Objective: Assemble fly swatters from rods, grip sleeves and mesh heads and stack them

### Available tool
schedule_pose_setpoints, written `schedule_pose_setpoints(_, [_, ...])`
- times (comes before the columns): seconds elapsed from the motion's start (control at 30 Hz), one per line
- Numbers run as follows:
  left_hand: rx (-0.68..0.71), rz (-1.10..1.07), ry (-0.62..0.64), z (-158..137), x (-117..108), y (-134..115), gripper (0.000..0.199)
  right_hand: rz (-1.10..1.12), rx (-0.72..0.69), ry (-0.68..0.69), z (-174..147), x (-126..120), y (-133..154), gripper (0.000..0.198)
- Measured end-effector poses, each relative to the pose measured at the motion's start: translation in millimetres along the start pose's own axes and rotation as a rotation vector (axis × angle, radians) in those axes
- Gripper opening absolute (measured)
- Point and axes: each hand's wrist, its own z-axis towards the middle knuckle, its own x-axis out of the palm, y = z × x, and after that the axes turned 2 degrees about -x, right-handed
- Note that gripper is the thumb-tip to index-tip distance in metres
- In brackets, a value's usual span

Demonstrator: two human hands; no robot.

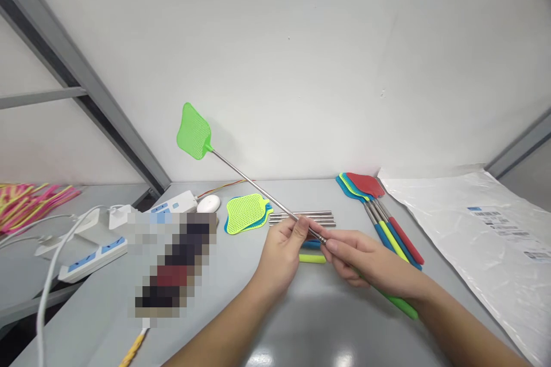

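A green fly swatter (193,132) slants across the middle of the view, its perforated head raised at upper left and its metal rod extended. My left hand (282,252) is closed around the lower rod, thumb on top. Close beside it, my right hand (365,258) grips the lower end, where the rod meets the green handle (401,305); the palm hides part of that handle. Behind my hands lie several loose metal rods (325,215), partly covered. Under them, a yellow-green handle (313,259) and a blue handle (310,245) rest on the table.
Loose yellow-green and blue swatter heads (247,215) lie left of the rods. Several swatters with handles (365,184) are stacked at right, beside a white plastic mailer (451,218). White power strips (92,258), cables and a pixelated object (176,264) occupy the left.
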Motion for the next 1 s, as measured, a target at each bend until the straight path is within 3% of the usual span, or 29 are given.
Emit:
schedule_pose_setpoints(0.07, [0.01,-0.008,-0.057,0.5,1.3,0.4,0.034,-0.102,-0.008,-0.039,1.0,3.2,2.3,0.031])
schedule_pose_setpoints(0.2, [0.036,-0.026,-0.163,2.3,2.9,-1.5,0.032,-0.516,-0.099,-0.214,2.9,8.4,4.8,0.032])
schedule_pose_setpoints(0.3, [0.053,-0.015,-0.193,3.3,1.6,-3.3,0.032,-0.666,-0.127,-0.244,1.8,8.7,5.3,0.032])
schedule_pose_setpoints(0.53, [0.059,0.063,-0.156,1.8,-0.3,0.5,0.031,-0.595,-0.079,-0.181,-6.1,2.7,8.5,0.036])
schedule_pose_setpoints(0.77, [0.014,0.021,-0.076,-1.1,5.6,0.3,0.029,-0.247,0.003,-0.128,-3.2,7.8,2.4,0.034])
schedule_pose_setpoints(0.87, [0.024,0.014,-0.12,-0.7,4.2,-2.0,0.029,-0.24,-0.031,-0.142,-0.9,10.6,4.0,0.035])
schedule_pose_setpoints(1.0, [0.108,-0.05,-0.311,5.0,-9.0,-11.2,0.031,-0.363,-0.064,-0.189,-1.5,11.4,4.7,0.035])
